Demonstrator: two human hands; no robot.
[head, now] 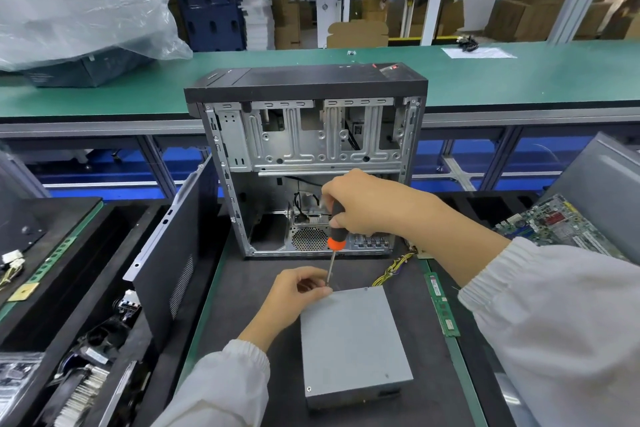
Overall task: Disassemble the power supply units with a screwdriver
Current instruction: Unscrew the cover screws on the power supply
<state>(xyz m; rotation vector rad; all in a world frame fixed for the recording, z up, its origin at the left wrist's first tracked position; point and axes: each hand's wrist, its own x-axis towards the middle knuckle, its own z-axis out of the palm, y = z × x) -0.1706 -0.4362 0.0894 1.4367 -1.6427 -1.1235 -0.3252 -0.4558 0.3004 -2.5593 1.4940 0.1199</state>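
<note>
A grey metal power supply unit [353, 343] lies flat on the dark mat in front of me, yellow wires [391, 270] trailing from its far end. My right hand [360, 204] grips the black and orange handle of a screwdriver [335, 236], held upright with the tip at the unit's far left corner. My left hand [294, 298] sits at that same corner, fingertips pinched around the shaft near the tip.
An open, emptied computer case [311, 163] stands just behind the unit. A black side panel [173, 253] leans at the left beside bins of parts. A green RAM stick [441, 305] and a motherboard [554, 225] lie to the right.
</note>
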